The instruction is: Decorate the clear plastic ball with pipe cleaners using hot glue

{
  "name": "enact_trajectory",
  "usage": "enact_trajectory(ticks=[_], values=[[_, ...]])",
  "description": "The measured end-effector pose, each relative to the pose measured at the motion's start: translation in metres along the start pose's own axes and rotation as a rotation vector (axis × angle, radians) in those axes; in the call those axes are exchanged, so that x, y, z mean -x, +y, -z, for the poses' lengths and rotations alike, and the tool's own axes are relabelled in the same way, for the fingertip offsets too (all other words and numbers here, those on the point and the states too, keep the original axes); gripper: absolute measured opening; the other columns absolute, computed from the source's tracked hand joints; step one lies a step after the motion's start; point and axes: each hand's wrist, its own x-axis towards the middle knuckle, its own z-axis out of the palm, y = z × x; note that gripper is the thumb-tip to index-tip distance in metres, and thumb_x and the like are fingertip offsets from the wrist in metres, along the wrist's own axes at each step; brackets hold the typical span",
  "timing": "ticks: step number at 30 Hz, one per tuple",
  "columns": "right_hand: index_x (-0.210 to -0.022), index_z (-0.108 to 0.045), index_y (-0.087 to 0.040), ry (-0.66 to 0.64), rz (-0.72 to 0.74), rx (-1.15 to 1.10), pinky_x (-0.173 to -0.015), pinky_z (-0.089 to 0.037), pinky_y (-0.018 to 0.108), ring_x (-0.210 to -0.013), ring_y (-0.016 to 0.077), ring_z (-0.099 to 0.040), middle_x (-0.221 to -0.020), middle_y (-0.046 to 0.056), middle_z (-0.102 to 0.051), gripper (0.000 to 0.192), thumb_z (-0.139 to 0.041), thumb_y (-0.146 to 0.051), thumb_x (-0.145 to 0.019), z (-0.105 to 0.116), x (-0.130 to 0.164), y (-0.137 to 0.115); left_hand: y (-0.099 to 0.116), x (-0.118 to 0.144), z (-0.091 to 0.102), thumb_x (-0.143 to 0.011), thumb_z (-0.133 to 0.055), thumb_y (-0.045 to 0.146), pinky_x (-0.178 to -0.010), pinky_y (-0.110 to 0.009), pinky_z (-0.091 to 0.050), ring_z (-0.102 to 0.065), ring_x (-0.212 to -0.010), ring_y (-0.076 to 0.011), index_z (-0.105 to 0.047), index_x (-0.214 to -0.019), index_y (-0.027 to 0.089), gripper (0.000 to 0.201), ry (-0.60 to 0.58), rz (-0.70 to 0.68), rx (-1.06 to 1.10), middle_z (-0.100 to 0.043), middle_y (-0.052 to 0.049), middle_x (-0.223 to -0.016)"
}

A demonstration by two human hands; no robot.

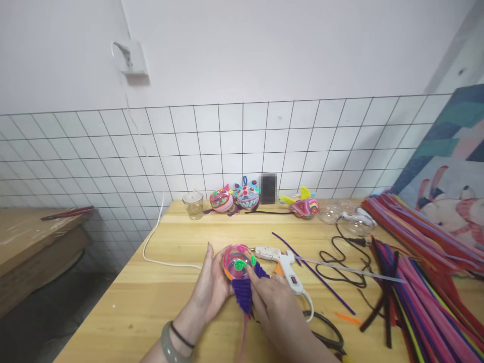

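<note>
My left hand [210,288] cups the left side of a small clear ball [236,262] wound with pink and green pipe cleaner spirals, low over the wooden table [159,297]. My right hand [274,302] presses a purple pipe cleaner coil [242,292] against the ball's lower right side, fingers on the coil. A pink pipe cleaner tail hangs down between my wrists. A white hot glue gun [284,262] lies on the table just right of the ball, its nozzle pointing left.
Three finished colourful pipe-cleaner figures [245,197] and a glass jar [194,205] stand along the tiled wall. Bundles of pipe cleaners [419,272] cover the table's right side. Black cords [346,262], a loose purple pipe cleaner [313,272], a clear dome [333,212] and scissors [328,333] lie nearby.
</note>
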Motion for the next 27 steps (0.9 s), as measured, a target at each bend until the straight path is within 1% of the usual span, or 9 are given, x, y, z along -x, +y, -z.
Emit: enact_trajectory(ticks=[4,8,12,14,17,20,23,27], values=[[-0.128,-0.054,-0.009,0.002,0.0,-0.004,-0.064,-0.038,0.03,-0.06,0.0158,-0.055,-0.067,0.002,-0.063,0.037,-0.042,-0.01,-0.093,0.0,0.001,0.0,0.0,0.001,0.0,-0.089,-0.039,0.058,-0.096,-0.041,-0.044,-0.064,-0.104,-0.0267,-0.051,-0.124,0.013,0.059,-0.034,-0.006,0.029,-0.067,-0.017,-0.117],[-0.124,-0.058,-0.011,0.055,-0.014,-0.008,-0.061,-0.041,0.031,-0.062,0.0178,-0.054,-0.069,0.004,-0.06,0.034,-0.042,-0.014,-0.095,0.005,-0.004,-0.002,-0.001,0.002,-0.001,-0.089,-0.039,0.059,-0.099,-0.041,-0.041,-0.063,-0.106,-0.027,-0.052,-0.123,0.013,0.06,-0.065,-0.022,0.055,-0.067,-0.016,-0.116],[-0.123,-0.059,-0.012,0.111,-0.038,-0.082,-0.061,-0.045,0.032,-0.067,0.0194,-0.055,-0.075,0.007,-0.058,0.033,-0.045,-0.013,-0.094,0.009,-0.007,-0.006,-0.002,0.003,-0.004,-0.089,-0.038,0.06,-0.1,-0.042,-0.04,-0.061,-0.11,-0.0284,-0.051,-0.125,0.011,0.062,-0.059,-0.057,0.092,-0.066,-0.017,-0.118],[-0.122,-0.06,-0.012,0.146,-0.044,-0.099,-0.063,-0.048,0.034,-0.074,0.0208,-0.056,-0.083,0.01,-0.058,0.032,-0.046,-0.012,-0.092,0.008,-0.008,-0.007,-0.004,0.004,-0.005,-0.089,-0.036,0.061,-0.1,-0.043,-0.039,-0.06,-0.113,-0.029,-0.049,-0.128,0.011,0.064,-0.058,-0.065,0.119,-0.065,-0.017,-0.12],[-0.119,-0.061,-0.013,0.213,-0.068,-0.103,-0.073,-0.052,0.039,-0.091,0.0245,-0.057,-0.102,0.015,-0.057,0.031,-0.048,-0.012,-0.091,0.005,-0.007,-0.007,-0.006,0.005,-0.006,-0.089,-0.035,0.061,-0.102,-0.043,-0.038,-0.058,-0.116,-0.0289,-0.045,-0.132,0.01,0.067,-0.077,-0.078,0.155,-0.062,-0.019,-0.123],[-0.119,-0.06,-0.016,0.268,-0.08,-0.095,-0.08,-0.053,0.044,-0.105,0.0275,-0.055,-0.116,0.017,-0.053,0.029,-0.051,-0.016,-0.091,0.003,-0.005,-0.006,-0.009,0.005,-0.008,-0.09,-0.034,0.06,-0.105,-0.042,-0.035,-0.057,-0.117,-0.0283,-0.043,-0.134,0.01,0.068,-0.093,-0.096,0.172,-0.062,-0.019,-0.125],[-0.121,-0.058,-0.017,0.303,-0.051,-0.061,-0.082,-0.054,0.047,-0.11,0.0301,-0.054,-0.122,0.019,-0.05,0.031,-0.054,-0.017,-0.09,0.003,-0.004,-0.005,-0.011,0.007,-0.009,-0.09,-0.033,0.06,-0.106,-0.043,-0.033,-0.056,-0.118,-0.0288,-0.041,-0.136,0.01,0.068,-0.118,-0.115,0.164,-0.06,-0.019,-0.127],[-0.122,-0.057,-0.016,0.318,-0.03,-0.039,-0.083,-0.055,0.052,-0.111,0.0316,-0.056,-0.122,0.02,-0.052,0.032,-0.054,-0.018,-0.09,0.004,-0.003,-0.003,-0.012,0.009,-0.01,-0.089,-0.033,0.062,-0.107,-0.045,-0.032,-0.056,-0.118,-0.0294,-0.04,-0.138,0.014,0.069,-0.137,-0.072,0.165,-0.059,-0.018,-0.129]])
